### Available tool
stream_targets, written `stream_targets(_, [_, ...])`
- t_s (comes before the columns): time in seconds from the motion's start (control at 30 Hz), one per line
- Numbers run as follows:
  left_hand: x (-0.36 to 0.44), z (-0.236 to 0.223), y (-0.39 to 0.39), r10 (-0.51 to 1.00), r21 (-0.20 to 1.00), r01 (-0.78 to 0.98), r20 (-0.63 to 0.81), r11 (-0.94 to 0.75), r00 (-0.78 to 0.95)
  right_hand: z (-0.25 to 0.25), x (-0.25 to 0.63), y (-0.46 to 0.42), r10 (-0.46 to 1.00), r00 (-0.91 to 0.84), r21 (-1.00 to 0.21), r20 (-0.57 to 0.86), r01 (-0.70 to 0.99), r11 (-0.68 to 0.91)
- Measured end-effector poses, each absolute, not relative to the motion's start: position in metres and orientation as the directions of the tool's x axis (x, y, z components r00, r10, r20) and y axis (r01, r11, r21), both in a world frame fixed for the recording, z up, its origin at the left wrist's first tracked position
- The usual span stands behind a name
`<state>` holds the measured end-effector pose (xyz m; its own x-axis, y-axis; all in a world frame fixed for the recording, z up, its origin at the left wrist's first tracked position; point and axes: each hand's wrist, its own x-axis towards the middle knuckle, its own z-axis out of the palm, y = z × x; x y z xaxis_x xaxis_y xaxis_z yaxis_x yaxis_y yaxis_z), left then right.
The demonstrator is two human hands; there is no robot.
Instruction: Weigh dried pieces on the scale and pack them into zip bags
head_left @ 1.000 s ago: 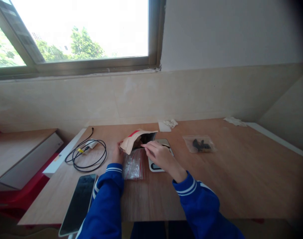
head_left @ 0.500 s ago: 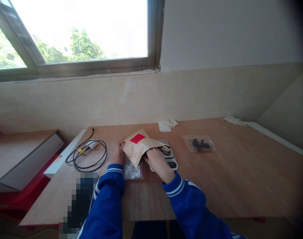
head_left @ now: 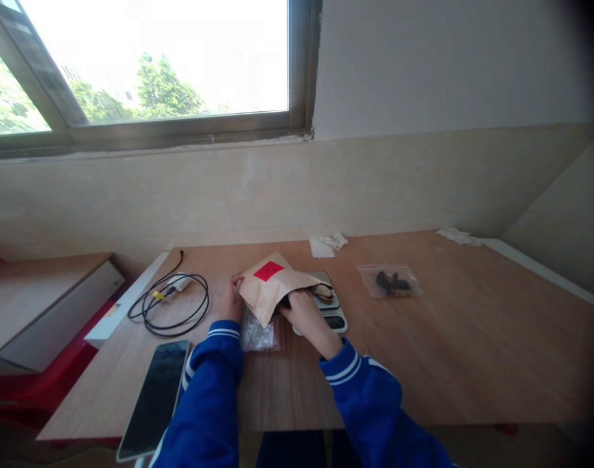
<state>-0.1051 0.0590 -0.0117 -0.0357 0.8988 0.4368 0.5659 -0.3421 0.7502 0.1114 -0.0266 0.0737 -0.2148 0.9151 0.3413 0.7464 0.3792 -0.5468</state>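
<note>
My left hand (head_left: 230,301) grips the left edge of a brown paper bag (head_left: 268,286) with a red label, held just above the wooden table (head_left: 472,344). My right hand (head_left: 304,312) reaches into the bag's open mouth, so its fingers are hidden inside. Under the bag lies a clear zip bag with a red strip (head_left: 260,335). Just right of the bag sits a small digital scale (head_left: 329,305) with something brown on its plate.
A coiled black cable (head_left: 173,299) lies at the left, a phone (head_left: 153,396) near the front-left edge. A clear bag with dark pieces (head_left: 389,281) lies to the right. Crumpled tissues (head_left: 329,244) sit by the back wall, more (head_left: 460,237) at the far right.
The paper bag was tipped down flat, its red label now facing up. My right hand went from the bag's rim into its mouth.
</note>
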Motion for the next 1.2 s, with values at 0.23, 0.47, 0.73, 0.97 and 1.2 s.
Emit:
stream_targets(0.23, [-0.105, -0.012, 0.059, 0.901, 0.761, 0.555, 0.431, -0.336, -0.045, 0.089, 0.119, -0.043, 0.888, -0.167, -0.633, 0.429, 0.646, 0.428])
stream_targets(0.47, [-0.105, -0.011, 0.058, 0.903, 0.754, 0.577, 0.425, -0.314, -0.065, 0.101, 0.132, -0.065, 0.797, -0.02, -0.703, 0.604, 0.457, 0.544])
stream_targets(0.73, [-0.105, -0.014, 0.057, 0.914, 0.786, 0.564, 0.386, -0.254, -0.127, 0.079, 0.169, -0.074, 0.765, 0.178, -0.737, 0.619, 0.468, 0.487])
stream_targets(0.97, [-0.101, -0.007, 0.054, 0.919, 0.802, 0.548, 0.367, -0.236, -0.142, 0.03, 0.166, -0.052, 0.763, 0.12, -0.491, 0.636, 0.826, 0.279])
stream_targets(1.2, [-0.1, -0.002, 0.05, 0.923, 0.801, 0.549, 0.362, -0.236, -0.131, 0.029, 0.163, -0.046, 0.799, 0.11, -0.416, 0.591, 0.891, 0.185])
